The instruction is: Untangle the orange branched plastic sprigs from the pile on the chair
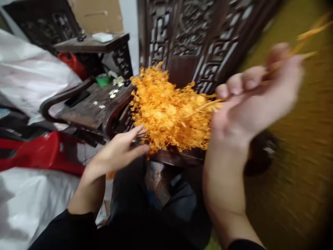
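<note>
A bunch of orange dried flowers [169,111] fills the middle of the head view, its thin orange stems running up to the right. My right hand [255,100] is shut on those stems, blurred by motion, with the stem ends sticking out past my fingers at the upper right. My left hand [122,149] is held flat with fingers apart, its fingertips touching the lower left edge of the flower heads. It holds nothing. The flowers hang over the front edge of a dark wooden seat [179,158].
Behind the flowers stands a carved dark wooden chair back [197,38]. At left a dark wooden armchair [88,107] carries small white blossoms. A red plastic stool [44,151] and white plastic sheeting [28,73] lie at far left. An ochre wall [307,146] fills the right.
</note>
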### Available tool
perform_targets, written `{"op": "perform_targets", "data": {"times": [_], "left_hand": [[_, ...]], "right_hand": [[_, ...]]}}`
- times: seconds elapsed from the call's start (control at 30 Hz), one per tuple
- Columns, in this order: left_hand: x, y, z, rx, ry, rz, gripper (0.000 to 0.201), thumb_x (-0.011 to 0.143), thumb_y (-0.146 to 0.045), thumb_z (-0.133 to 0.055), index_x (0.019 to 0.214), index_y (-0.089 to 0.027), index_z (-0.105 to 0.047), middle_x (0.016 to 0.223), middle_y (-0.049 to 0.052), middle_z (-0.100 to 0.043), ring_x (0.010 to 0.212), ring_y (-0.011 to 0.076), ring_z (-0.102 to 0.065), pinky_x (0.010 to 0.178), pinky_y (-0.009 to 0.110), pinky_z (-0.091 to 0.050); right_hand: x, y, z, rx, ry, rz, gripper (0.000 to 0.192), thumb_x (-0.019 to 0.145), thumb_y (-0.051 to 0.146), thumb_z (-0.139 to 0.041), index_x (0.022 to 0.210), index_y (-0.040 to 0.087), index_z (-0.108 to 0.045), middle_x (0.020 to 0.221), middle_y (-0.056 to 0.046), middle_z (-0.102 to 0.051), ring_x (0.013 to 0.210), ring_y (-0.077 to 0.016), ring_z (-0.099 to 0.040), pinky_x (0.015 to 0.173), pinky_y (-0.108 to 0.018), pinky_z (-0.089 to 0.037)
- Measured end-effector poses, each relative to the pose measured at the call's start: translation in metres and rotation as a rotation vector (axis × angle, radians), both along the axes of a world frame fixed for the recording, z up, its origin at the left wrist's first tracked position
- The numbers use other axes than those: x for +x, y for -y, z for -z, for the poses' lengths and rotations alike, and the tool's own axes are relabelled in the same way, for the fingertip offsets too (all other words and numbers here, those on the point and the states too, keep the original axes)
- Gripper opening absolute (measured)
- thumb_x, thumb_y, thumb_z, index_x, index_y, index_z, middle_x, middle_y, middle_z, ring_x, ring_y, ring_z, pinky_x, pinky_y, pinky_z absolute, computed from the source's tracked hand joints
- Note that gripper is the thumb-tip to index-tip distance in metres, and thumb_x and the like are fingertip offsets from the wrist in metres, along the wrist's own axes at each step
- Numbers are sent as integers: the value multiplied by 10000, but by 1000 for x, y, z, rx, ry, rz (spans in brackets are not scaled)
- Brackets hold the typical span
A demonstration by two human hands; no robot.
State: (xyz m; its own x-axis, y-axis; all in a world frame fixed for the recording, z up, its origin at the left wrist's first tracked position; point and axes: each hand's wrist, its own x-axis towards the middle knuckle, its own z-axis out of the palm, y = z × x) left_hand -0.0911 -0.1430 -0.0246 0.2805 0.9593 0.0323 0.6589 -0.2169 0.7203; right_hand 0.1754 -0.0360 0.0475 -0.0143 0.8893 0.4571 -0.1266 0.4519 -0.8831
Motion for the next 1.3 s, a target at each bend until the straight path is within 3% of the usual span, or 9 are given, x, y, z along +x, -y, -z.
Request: {"op": "perform_targets", "data": {"times": [0.13, 0.2, 0.27, 0.37, 0.47, 0.67, 0.87, 1.07, 1.3], "left_hand": [[84, -47, -9, 105, 238, 218, 1050, 912, -562, -751, 1716, -196, -182, 1774, 203, -238, 1616, 372, -342, 1314, 549, -333], [114, -77, -15, 226, 466, 187, 931, 911, -511, -776, 1662, -224, -308, 1680, 206, -434, 1489, 357, -533, 1201, 517, -486], [135, -105, -27, 320, 648, 137, 647, 914, -465, -785, 1463, -218, -550, 1349, 149, -711, 1089, 251, -761, 926, 390, -632], [150, -133, -48, 287, 789, 157, 347, 891, -431, -801, 1088, -170, -685, 789, 17, -709, 573, 105, -651, 530, 228, -532], [156, -145, -59, 222, 890, 154, 321, 878, -364, -788, 1082, -166, -640, 677, -23, -640, 538, 109, -628, 465, 206, -482], [154, -146, -66, 170, 1067, 83, 511, 785, -224, -802, 1169, -212, -466, 919, 5, -718, 651, 109, -682, 542, 203, -517], [140, -148, -68, 17, 1124, 188, 482, 791, -361, -891, 1127, -183, -594, 820, -24, -626, 655, 71, -610, 542, 172, -449], [125, -148, -67, 103, 910, 264, 417, 765, -282, -914, 1123, -193, -721, 1006, 45, -758, 707, 93, -669, 630, 217, -559], [105, -139, -75, 370, 634, 118, 266, 834, -373, -873, 1012, -185, -814, 717, 32, -749, 495, 91, -588, 413, 186, -436]], "right_hand": [[2, 9, 1, 89, -57, 150, 526, 876, 355, -707, 1384, 344, -572, 1122, -48, -671, 796, -165, -596, 681, -324, -552], [3, 8, 9, 131, -133, 181, 510, 882, 331, -679, 1374, 344, -549, 1113, -44, -659, 817, -168, -604, 709, -330, -568], [2, 4, 15, 163, -250, 168, 489, 875, 284, -646, 1347, 334, -525, 1073, -37, -637, 834, -166, -607, 731, -327, -578], [3, -5, 17, 173, -368, 109, 382, 832, 224, -664, 1186, 293, -539, 1014, -24, -587, 838, -146, -610, 715, -296, -580], [8, -10, 16, 191, -351, 136, 311, 795, 211, -730, 974, 254, -479, 1028, -17, -570, 809, -115, -613, 683, -269, -576], [17, -15, 26, 68, -113, 81, 482, 768, 313, -835, 935, 248, -388, 1106, -45, -640, 941, -171, -687, 781, -344, -616], [15, -14, 25, 144, 321, 289, 302, 812, 256, -768, 871, 226, -473, 994, -44, -701, 910, -193, -648, 849, -372, -509], [19, -9, 23, 190, 392, 231, 397, 788, 314, -814, 843, 232, -430, 908, -4, -655, 841, -178, -598, 796, -335, -455], [14, -5, 20, 26, 181, 74, 373, 753, 400, -901, 956, 178, -680, 967, -45, -739, 827, -168, -671, 823, -334, -570]]}}
